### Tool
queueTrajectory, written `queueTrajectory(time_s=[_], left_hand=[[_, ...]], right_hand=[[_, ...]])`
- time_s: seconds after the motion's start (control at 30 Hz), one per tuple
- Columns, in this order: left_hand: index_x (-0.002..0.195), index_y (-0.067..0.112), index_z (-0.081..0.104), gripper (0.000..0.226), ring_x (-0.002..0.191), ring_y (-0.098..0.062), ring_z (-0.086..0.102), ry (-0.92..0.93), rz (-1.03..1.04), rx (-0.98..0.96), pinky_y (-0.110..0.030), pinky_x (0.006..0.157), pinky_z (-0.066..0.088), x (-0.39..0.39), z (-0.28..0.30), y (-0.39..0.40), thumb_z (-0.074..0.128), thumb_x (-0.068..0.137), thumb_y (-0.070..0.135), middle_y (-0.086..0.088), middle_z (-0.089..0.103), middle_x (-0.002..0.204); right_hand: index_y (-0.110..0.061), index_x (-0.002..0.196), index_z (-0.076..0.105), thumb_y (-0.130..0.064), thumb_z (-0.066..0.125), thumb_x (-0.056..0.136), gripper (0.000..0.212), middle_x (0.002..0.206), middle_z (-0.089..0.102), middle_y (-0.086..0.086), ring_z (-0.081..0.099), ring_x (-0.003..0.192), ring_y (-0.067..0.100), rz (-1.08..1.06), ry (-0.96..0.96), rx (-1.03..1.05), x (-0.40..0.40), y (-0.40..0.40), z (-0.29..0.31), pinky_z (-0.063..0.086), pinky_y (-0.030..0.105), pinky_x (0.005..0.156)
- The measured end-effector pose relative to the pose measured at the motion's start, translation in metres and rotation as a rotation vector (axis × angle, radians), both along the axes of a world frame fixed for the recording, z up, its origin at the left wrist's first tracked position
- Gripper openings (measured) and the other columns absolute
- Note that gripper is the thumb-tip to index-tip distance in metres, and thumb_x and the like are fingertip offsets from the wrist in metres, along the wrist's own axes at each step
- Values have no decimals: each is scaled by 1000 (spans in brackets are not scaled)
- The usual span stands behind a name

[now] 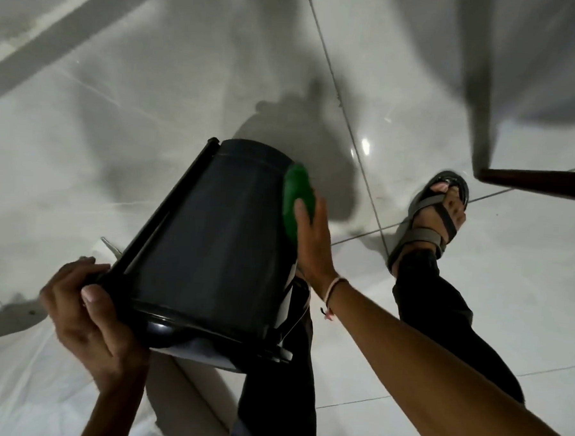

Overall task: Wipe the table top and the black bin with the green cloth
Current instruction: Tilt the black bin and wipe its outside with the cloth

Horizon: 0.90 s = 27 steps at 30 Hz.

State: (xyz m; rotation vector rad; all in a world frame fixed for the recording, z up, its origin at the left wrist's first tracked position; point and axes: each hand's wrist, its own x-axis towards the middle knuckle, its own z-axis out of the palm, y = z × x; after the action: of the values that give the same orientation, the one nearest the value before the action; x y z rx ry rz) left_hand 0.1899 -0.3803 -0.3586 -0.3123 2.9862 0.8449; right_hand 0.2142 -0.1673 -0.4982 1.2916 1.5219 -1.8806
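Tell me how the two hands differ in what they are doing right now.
The left hand grips the rim end of the black bin, fingers curled; the right hand lies flat, pressing the green cloth to the bin's side. The left hand carries no cloth and sits nearer the camera; the right reaches farther. Both touch the tilted bin.

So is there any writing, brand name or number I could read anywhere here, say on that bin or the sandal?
None can be read.
Tilted black plastic bin: plain wall, no label visible.
Folded green cloth under the right hand: no print.
Grey strapped sandal: no brand visible, somewhat blurred.
Glossy white floor tiles: unmarked.
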Motion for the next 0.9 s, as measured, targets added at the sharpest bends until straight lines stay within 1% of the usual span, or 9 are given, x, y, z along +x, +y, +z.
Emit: queueTrajectory(time_s=[0.07, 0.17, 0.37, 0.47, 0.57, 0.63, 0.73, 0.8, 0.9], left_hand=[[110, -9, 61, 66, 119, -18, 58, -57, 68, 13, -29, 107, 42, -2, 3, 7, 31, 114, 50, 4, 54, 117], [99, -4, 65, 47, 100, 16, 54, -120, 165, 46, -7, 92, 38, -12, 5, 24, 52, 106, 41, 10, 54, 107], [88, 8, 74, 38, 94, -20, 60, -94, -97, -20, -38, 87, 51, -2, 14, 87, 72, 94, 45, -4, 57, 103], [79, 10, 79, 53, 96, -20, 61, 0, -372, -47, -43, 100, 50, 30, 14, 115, 65, 99, 56, -12, 67, 95], [74, 11, 79, 58, 95, -16, 61, 53, -428, 40, -54, 109, 46, 63, 15, 125, 49, 108, 48, -9, 71, 90], [94, 12, 78, 48, 109, -19, 64, 25, -322, 91, -56, 117, 40, 81, 17, 128, 43, 110, 41, -9, 72, 105], [155, 25, 47, 50, 158, -24, 39, -68, -66, 120, -50, 135, 15, 93, 26, 133, 37, 110, 45, -12, 48, 162], [168, 32, 21, 62, 168, -12, 13, -180, 218, 178, -44, 139, 3, 91, 30, 136, 33, 109, 46, 3, 21, 179], [171, 24, 11, 70, 169, -7, 4, -254, 316, 201, -48, 139, 6, 97, 26, 130, 31, 107, 44, 8, 8, 182]], right_hand=[[-28, 148, 40, -47, 44, 102, 49, 151, 52, 10, 53, 137, 31, -266, -281, -125, 0, 3, -28, 41, 54, 119], [-17, 145, 43, -36, 46, 106, 44, 145, 56, 17, 57, 129, 36, -298, -431, -131, 8, 16, -37, 46, 54, 115], [-24, 126, 55, -26, 55, 104, 22, 134, 63, 12, 64, 118, 28, -265, -134, 39, -7, 92, 7, 55, 39, 98], [-27, 124, 59, -34, 60, 97, 28, 129, 67, 8, 67, 117, 21, -76, 35, 86, -27, 126, 42, 56, 34, 96], [-32, 125, 55, -22, 59, 102, 26, 119, 66, -6, 66, 102, -3, 211, 177, 77, -26, 126, 71, 52, 10, 80], [-37, 128, 51, -24, 59, 101, 32, 124, 62, -5, 64, 109, 3, 445, 229, 22, -12, 108, 91, 53, 10, 82], [-33, 130, 54, -33, 58, 98, 33, 150, 51, -3, 45, 144, 11, 791, 414, 70, 29, 74, 114, 38, 28, 118], [-25, 132, 57, -34, 55, 98, 35, 158, 44, 0, 32, 154, 14, 876, 523, 183, 49, 59, 115, 25, 35, 128], [-21, 129, 57, -38, 51, 100, 35, 154, 50, 9, 45, 146, 23, 844, 459, 360, 51, 56, 86, 39, 49, 120]])
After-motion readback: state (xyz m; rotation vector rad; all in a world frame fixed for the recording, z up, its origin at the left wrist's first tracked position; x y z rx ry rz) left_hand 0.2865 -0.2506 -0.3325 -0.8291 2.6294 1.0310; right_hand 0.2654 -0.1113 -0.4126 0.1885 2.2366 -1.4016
